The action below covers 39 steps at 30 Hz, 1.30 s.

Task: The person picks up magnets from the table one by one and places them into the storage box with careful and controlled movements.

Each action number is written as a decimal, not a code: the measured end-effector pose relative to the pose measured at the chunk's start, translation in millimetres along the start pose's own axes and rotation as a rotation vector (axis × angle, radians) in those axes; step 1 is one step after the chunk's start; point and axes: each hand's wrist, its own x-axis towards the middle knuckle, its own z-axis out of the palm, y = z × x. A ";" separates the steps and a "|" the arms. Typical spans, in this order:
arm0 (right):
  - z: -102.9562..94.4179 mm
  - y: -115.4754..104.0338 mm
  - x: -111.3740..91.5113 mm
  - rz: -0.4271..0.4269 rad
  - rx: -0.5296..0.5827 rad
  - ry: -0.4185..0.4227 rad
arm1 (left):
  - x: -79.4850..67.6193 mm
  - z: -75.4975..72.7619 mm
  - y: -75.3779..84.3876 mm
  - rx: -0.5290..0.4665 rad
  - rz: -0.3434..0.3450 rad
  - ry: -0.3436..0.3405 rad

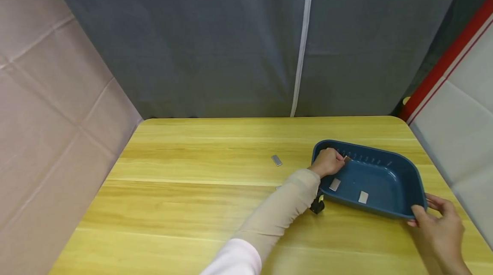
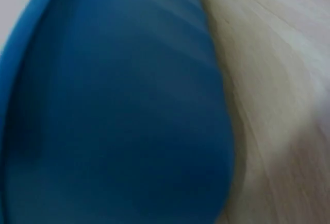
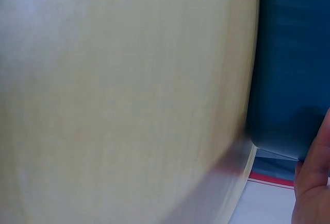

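A dark grey curtain [image 1: 215, 43] closes off the far side, behind a wood-grained table [image 1: 165, 215]. Head view: a blue tray [image 1: 389, 180] sits on the right part of the table. The left hand [image 1: 327, 162] reaches over its left side and pinches a small flat piece [image 1: 348, 159] between thumb and fingers, inside the tray near the far wall; whether the piece touches the tray cannot be told. The right hand [image 1: 441, 225] grips the near right corner, thumb over the rim. Two grey pieces [image 1: 334, 184] lie apart on the tray floor. A loose grey piece [image 1: 276, 160] rests on the table left of the tray; what appears to be one more is mostly hidden by the forearm. Step in hand, as judged: placing the pinched piece in the tray while the other hand steadies it. The next move would call for a low, clean release, then a reach to the loose piece. Left wrist view: the tray's blurred blue surface fills most of the frame, table beside it; no hand shows. Right wrist view: the right hand's fingers lie against the tray at the lower right edge; their full grip is cut off.
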 end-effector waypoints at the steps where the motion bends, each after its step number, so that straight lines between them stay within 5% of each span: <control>1: 0.2 0.0 -0.1 -0.002 0.000 -0.001 | 0.3 0.4 0.3 0.000 -0.013 -0.001; 25: 1.3 -4.4 -3.7 -0.002 -0.026 0.001 | 7.7 10.4 -0.1 0.176 -0.138 0.026; 39: 1.3 -4.3 -3.8 -0.002 -0.040 0.004 | 11.7 15.4 -3.8 0.261 -0.107 0.005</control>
